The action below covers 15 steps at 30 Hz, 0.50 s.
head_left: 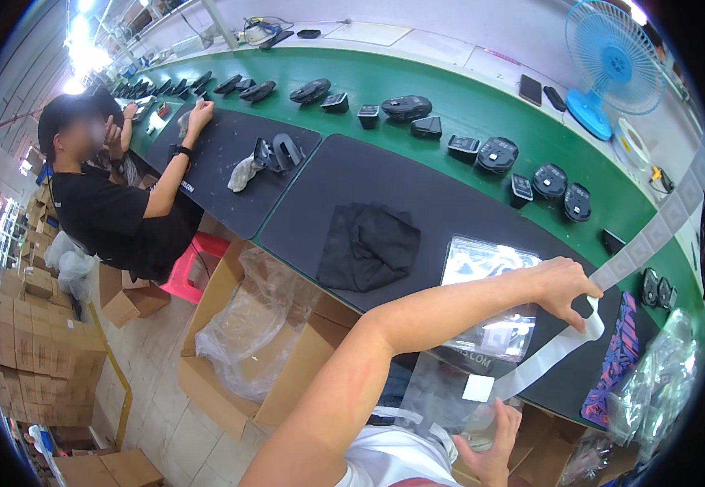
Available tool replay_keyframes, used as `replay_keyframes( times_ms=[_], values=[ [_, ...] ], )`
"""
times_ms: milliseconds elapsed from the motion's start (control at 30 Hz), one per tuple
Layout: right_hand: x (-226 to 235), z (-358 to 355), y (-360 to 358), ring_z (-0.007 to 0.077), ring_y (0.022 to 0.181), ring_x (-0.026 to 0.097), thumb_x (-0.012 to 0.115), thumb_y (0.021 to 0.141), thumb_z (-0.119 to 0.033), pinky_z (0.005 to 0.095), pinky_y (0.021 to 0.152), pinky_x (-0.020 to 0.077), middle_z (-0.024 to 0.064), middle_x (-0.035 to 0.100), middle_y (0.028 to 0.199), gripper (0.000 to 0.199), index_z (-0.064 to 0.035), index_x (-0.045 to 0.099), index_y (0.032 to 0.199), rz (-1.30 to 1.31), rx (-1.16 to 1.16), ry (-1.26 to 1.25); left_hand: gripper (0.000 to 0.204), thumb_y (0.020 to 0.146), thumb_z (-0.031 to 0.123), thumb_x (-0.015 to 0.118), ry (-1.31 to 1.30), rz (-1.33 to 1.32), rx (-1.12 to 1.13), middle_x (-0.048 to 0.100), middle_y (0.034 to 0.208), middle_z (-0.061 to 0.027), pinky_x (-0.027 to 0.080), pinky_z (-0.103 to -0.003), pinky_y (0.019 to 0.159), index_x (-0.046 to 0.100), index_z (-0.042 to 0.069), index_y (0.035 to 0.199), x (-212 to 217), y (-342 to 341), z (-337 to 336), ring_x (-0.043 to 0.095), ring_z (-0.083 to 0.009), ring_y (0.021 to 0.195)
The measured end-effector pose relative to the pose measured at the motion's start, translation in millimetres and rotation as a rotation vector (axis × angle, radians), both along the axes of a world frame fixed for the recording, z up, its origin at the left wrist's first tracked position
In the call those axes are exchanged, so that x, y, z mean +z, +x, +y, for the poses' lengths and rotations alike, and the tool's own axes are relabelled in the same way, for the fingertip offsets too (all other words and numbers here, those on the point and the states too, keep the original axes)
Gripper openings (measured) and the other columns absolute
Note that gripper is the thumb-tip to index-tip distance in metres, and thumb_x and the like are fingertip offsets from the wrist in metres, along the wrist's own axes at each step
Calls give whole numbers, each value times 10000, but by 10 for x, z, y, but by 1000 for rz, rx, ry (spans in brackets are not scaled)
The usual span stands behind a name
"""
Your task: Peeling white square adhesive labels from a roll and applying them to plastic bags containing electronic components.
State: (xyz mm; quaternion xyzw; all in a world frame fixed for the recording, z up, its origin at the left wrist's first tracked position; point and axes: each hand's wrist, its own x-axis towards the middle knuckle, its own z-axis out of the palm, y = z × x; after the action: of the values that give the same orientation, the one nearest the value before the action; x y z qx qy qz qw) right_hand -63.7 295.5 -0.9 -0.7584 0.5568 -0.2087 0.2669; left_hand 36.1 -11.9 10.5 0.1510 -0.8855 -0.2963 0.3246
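My left hand (565, 290) reaches across to the right. Its thumb and fingers close on a long white label strip (648, 243), which loops beneath the fingertips. One end of the strip rises to the upper right; the other runs down toward my right hand (494, 446). That hand is low near the table edge, thumb apart from its fingers, close to the strip's lower end. Beside it is a clear plastic bag (433, 390) with a square white label (478, 388) on it. A stack of glossy clear packaging (490, 264) lies on the black mat, partly behind my left forearm.
A folded black cloth (368, 247) rests on the mat. Several black computer mice (498, 154) line the green bench (287, 69). A blue fan (612, 61) stands at the back right, above clear bags (661, 381). An open carton (214, 390) is below. A co-worker (109, 195) sits left.
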Motion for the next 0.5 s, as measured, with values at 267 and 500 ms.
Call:
replay_keyframes(
  times_ms=[267,500],
  values=[
    [-95,91,51,466,1379,311,896,658,-261,551,1125,305,238,359,1507,1068,-8,317,1519,66,104,-5,684,669,518,843,-32,45,-13,710,706,-82,545,-412,681,695,99,1189,-12,-36,46,721,-301,739],
    [78,17,85,481,1390,309,888,669,-301,563,1126,313,230,356,1528,977,-33,426,1487,-49,35,-116,674,667,516,844,6,44,2,713,710,-80,547,-407,685,704,101,1179,-62,-29,-10,721,-299,734]
  ],
)
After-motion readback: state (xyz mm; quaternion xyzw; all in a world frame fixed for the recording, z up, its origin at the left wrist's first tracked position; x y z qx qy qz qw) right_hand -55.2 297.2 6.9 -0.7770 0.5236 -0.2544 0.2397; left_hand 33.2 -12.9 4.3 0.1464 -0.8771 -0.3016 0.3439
